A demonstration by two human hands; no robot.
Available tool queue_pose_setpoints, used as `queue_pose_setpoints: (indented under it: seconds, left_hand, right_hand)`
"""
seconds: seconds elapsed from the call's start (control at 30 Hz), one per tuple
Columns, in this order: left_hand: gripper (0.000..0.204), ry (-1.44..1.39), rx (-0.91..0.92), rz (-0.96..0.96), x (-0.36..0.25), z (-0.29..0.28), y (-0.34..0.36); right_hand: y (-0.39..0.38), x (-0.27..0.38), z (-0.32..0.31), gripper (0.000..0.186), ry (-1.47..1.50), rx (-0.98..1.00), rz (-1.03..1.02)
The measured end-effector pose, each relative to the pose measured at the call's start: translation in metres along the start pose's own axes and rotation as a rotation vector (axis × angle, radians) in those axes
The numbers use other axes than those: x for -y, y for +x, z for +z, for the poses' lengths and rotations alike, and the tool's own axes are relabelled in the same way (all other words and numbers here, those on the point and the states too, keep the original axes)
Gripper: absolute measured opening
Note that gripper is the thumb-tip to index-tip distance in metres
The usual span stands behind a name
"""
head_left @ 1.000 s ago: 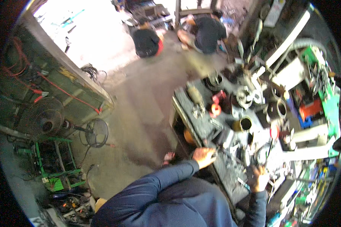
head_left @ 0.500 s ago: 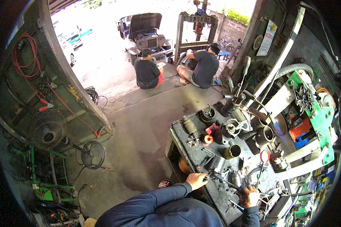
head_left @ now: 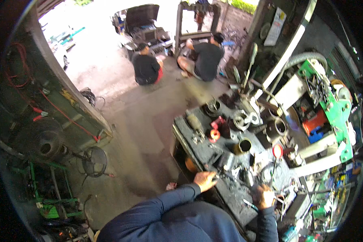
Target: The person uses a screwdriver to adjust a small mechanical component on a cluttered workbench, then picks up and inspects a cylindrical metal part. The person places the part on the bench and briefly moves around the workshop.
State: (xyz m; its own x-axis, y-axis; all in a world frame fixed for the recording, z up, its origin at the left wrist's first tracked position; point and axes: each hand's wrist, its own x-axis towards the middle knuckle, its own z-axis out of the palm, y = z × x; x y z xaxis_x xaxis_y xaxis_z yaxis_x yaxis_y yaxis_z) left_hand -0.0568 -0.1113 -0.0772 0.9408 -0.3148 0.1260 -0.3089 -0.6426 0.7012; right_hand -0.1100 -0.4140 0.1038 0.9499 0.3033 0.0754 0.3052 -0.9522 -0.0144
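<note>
At the near side of the dark metal workbench (head_left: 182, 130), my left hand (head_left: 205, 180) is closed with fingertips on a small dark item at the edge, too blurred to name. To its right, my right hand (head_left: 264, 196) curls round something hidden among dark metal parts. Near my hands are a metal cylinder (head_left: 226, 161), a light slim tool (head_left: 250, 204), a dark coiled piece (head_left: 266, 171) and a red round-headed item (head_left: 277, 151). Farther along the top stand a hollow cylinder (head_left: 243, 146), a red ring (head_left: 214, 136) and a cast metal housing (head_left: 240, 120).
Two people (head_left: 145, 67) (head_left: 205, 60) sit low at the open doorway by an open-hooded vehicle (head_left: 143, 30) and a press frame (head_left: 216, 20). Left are fans (head_left: 45, 139), red cables (head_left: 68, 115) and a green frame (head_left: 48, 207). A green-and-white machine (head_left: 334, 109) flanks the bench's right.
The view tilts up to show the doorway, then dips slightly, shifting the whole scene in frame. My hands stay at about the same places on the bench.
</note>
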Motion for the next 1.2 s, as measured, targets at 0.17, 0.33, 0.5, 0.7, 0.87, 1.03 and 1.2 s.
queue_pose_setpoints:
  seconds: [0.17,0.33,0.5,0.7,0.87,1.03,1.2]
  left_hand:
    - [0.043,-0.041,-0.008,-0.045,0.004,-0.003,0.004]
    - [0.044,-0.052,-0.11,0.029,0.011,0.004,-0.005]
    - [0.043,-0.036,-0.056,-0.006,0.011,0.001,-0.003]
    - [0.042,-0.067,-0.078,0.049,0.005,0.0,0.002]
    - [0.03,0.005,-0.069,0.058,0.004,0.004,0.005]
    - [0.029,-0.022,-0.028,0.016,0.002,-0.001,0.005]
    - [0.03,-0.014,-0.074,0.066,0.006,0.003,0.006]
  right_hand:
    - [0.0,-0.005,0.007,0.036,0.053,-0.019,0.009]
    - [-0.008,-0.006,0.008,0.046,-0.006,-0.106,0.0]
    - [0.008,0.011,-0.003,0.045,0.024,0.098,0.16]
    - [0.013,0.021,-0.012,0.047,-0.028,0.158,0.193]
    - [0.015,0.022,-0.017,0.044,0.023,0.179,0.21]
    - [0.016,0.02,-0.016,0.04,0.187,0.214,0.291]
    - [0.01,0.01,-0.002,0.046,0.06,0.095,0.179]
